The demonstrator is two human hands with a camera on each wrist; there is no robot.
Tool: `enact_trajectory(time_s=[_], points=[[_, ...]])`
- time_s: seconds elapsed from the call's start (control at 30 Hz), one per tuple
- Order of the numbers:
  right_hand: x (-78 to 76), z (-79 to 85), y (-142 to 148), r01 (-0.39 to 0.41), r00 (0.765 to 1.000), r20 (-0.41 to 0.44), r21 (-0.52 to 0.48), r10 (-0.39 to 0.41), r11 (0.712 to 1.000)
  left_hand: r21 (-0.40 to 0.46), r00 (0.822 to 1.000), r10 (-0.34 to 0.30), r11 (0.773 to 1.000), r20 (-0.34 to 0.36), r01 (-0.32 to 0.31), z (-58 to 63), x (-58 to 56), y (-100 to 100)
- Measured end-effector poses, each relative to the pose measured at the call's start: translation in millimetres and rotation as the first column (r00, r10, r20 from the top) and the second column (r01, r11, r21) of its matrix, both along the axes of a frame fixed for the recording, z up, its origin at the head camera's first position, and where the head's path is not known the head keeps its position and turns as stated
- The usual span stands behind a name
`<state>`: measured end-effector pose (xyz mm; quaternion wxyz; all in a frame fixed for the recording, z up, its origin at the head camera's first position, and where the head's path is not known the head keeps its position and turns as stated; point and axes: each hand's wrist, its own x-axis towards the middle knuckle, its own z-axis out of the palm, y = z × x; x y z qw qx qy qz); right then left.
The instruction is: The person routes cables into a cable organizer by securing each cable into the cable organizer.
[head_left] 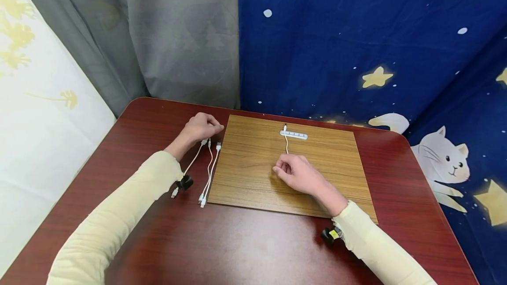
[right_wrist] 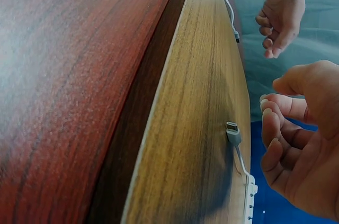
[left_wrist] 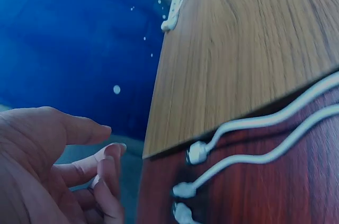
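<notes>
My left hand [head_left: 201, 127] hovers with loosely curled fingers just beyond the upper plugs of three white charging cables [head_left: 214, 168], which lie side by side left of the board. Nothing is between its thumb and fingers in the left wrist view, where the nearest plug [left_wrist: 198, 152] lies by the board's edge. Over the wood-grain board [head_left: 245, 157] is my right hand [head_left: 297, 173], fingers loosely bent and holding nothing. Another white cable [head_left: 287, 144] runs from a white slotted cable clip [head_left: 297, 135] toward this hand. Its free connector [right_wrist: 233, 133] shows in the right wrist view.
The board lies on a dark red table [head_left: 253, 241] with rounded corners. Behind stand a grey curtain [head_left: 186, 34] and a blue starry curtain [head_left: 317, 47]. A black wrist camera [head_left: 185, 182] partly covers the leftmost cable.
</notes>
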<state>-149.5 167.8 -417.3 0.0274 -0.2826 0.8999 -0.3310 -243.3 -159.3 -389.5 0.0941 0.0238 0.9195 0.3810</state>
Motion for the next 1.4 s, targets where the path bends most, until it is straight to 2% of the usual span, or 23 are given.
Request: enact_trajectory(time_s=[0.27, 0.67, 0.93, 1.4], points=[[0.6, 1.2, 0.6, -0.005, 1.0, -0.004, 0.004, 0.005, 1.0, -0.168, 1.0, 0.013, 0.986, -0.011, -0.014, -6.7, 6.1, -24.5], [0.4, 1.9, 7.8, -0.011, 1.0, -0.015, 0.002, 0.011, 1.0, -0.228, 0.999, 0.018, 0.974, 0.041, -0.008, -7.5, 13.4, -55.1], [1.2, 2.9, 6.0, -0.038, 0.998, -0.04, 0.027, 0.039, 0.999, -0.245, 0.996, -0.005, 0.969, 0.087, 0.027, -13.2, 13.5, -55.4], [6.5, 0.6, -0.1, -0.089, 0.995, -0.041, 0.01, 0.089, 0.996, -0.25, 0.995, -0.019, 0.967, 0.102, 0.044, -19.7, 10.8, -46.2]])
